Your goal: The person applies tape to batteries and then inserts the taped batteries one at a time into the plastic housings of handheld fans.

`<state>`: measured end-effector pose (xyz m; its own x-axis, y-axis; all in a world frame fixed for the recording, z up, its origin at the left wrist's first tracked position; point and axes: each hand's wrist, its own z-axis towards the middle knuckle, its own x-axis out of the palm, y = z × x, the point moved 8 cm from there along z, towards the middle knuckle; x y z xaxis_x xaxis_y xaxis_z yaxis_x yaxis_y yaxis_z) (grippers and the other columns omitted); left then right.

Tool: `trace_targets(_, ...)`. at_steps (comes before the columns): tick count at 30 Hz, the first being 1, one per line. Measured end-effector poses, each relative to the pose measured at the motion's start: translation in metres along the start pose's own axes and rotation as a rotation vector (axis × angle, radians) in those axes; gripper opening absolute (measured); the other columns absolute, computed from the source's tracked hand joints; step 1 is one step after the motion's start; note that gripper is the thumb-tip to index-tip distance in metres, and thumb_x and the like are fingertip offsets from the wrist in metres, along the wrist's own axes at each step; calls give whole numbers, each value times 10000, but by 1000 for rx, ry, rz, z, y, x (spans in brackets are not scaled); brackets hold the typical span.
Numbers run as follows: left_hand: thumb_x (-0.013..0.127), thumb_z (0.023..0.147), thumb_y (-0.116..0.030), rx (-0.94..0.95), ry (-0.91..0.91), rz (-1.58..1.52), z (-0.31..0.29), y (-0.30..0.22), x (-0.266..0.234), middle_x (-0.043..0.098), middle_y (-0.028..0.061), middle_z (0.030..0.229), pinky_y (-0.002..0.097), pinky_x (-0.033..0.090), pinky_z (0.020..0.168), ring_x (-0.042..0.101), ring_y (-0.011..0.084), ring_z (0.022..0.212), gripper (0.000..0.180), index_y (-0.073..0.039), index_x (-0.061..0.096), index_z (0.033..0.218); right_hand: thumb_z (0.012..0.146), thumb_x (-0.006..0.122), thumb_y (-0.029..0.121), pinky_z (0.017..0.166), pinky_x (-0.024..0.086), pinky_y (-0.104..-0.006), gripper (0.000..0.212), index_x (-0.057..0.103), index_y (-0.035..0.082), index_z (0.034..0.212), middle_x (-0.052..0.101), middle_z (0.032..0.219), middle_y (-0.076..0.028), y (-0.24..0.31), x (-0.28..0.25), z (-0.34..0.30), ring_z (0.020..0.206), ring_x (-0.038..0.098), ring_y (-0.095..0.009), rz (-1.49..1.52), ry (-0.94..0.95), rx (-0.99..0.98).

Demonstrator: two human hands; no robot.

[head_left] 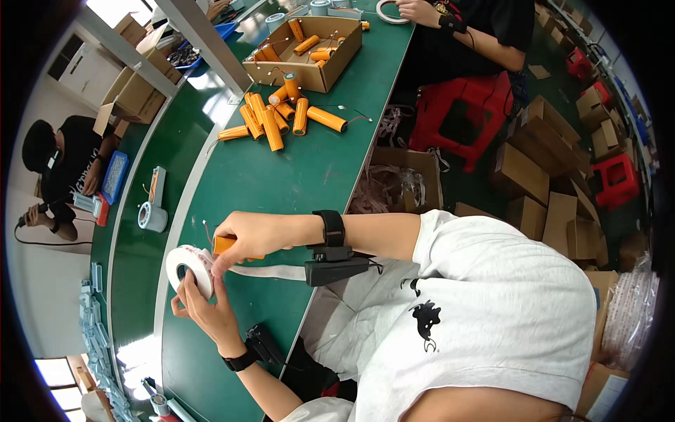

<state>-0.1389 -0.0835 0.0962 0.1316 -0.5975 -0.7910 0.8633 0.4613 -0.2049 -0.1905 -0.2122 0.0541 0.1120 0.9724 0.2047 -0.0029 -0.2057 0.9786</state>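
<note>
Left fingers (192, 290) at tape roll (201, 273) rim

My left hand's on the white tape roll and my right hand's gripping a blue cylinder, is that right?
Not quite: the head view shows the cylinder in your right hand is orange, not blue. Your left hand is indeed on the white tape roll.

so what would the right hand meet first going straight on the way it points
The right hand would likely meet the white, round tape roll just ahead; depth is unclear, and they may already touch.
</note>
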Motion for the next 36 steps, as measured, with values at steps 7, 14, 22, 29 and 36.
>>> trace_targets(7, 644, 783, -192, -20, -187, -71, -13, 21, -16, 593, 170, 962, 400, 254, 951, 464, 299, 1056, 305, 1, 549, 1000, 656, 736, 163, 505, 415, -253, 279, 590, -53, 757, 561, 640, -79, 28, 5, -12, 559, 543, -132, -337, -297, -440)
trace_targets(14, 617, 801, -244, -23, -190, 233, -12, 26, -16, 519, 210, 1121, 515, 97, 1012, 435, 315, 1118, 522, 79, 416, 1159, 731, 673, 133, 512, 420, -249, 216, 562, -32, 816, 557, 678, -77, -14, 26, 11, 595, 532, -138, 375, 149, 76)
trace_targets(22, 509, 881, -266, -69, -73, 371, -16, 53, -3, 479, 231, 1177, 508, 110, 999, 420, 314, 1144, 507, 78, 363, 1223, 793, 599, 100, 512, 446, -272, 141, 548, -31, 777, 544, 672, -90, -15, 24, 15, 593, 524, -158, 746, 169, 143)
trace_targets(29, 509, 870, -161, -422, -163, -199, -13, 75, -29, 528, 206, 1135, 445, 184, 995, 443, 301, 1113, 428, 60, 390, 1216, 819, 562, 98, 512, 433, -278, 137, 545, -24, 759, 540, 659, -76, -20, 10, 2, 576, 513, -145, 258, 71, 43)
trace_targets(36, 553, 825, -86, -297, -188, -303, -14, 61, -21, 566, 188, 1088, 370, 240, 949, 438, 282, 1099, 417, 52, 425, 1197, 851, 531, 133, 681, 421, -301, 181, 556, -45, 837, 536, 782, -109, 16, -2, -3, 750, 524, -188, -451, -59, -244)
